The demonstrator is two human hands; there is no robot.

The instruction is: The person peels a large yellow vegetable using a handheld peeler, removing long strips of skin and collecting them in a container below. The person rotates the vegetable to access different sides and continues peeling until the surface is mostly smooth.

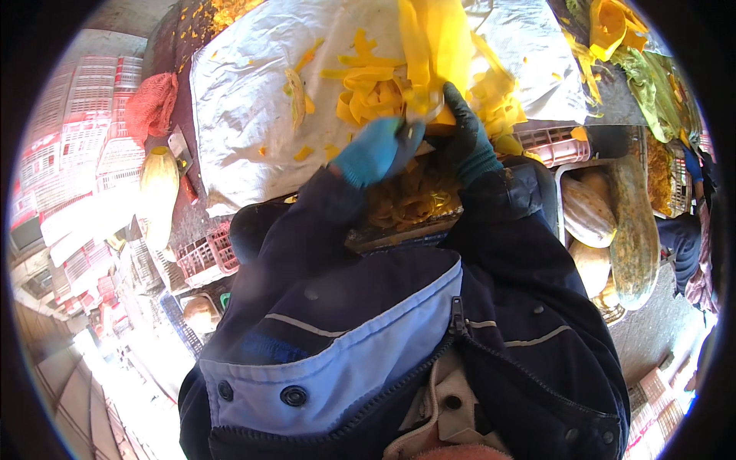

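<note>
A long peeled yellow squash point(440, 52) lies on a white woven sheet point(247, 115), its near end towards me. My left hand point(382, 146), in a light-blue glove, is closed around a small, blurred tool point(424, 109) at that near end; its kind cannot be told. With a dark-palmed, teal-cuffed glove on, my right hand point(468, 135) grips the right side of the squash's near end. Curled yellow peels point(374, 95) lie left of the squash, and more peels point(497, 98) to its right. Below my hands, further peelings point(414, 201) fill a container.
An unpeeled squash point(158, 190) and a flat blade point(179, 146) lie at the left, near a red mesh bag point(152, 106). Whole squashes point(632, 230) fill a crate at the right. Red crates point(207, 256) stand at the lower left. Another person's sleeve point(681, 241) shows far right.
</note>
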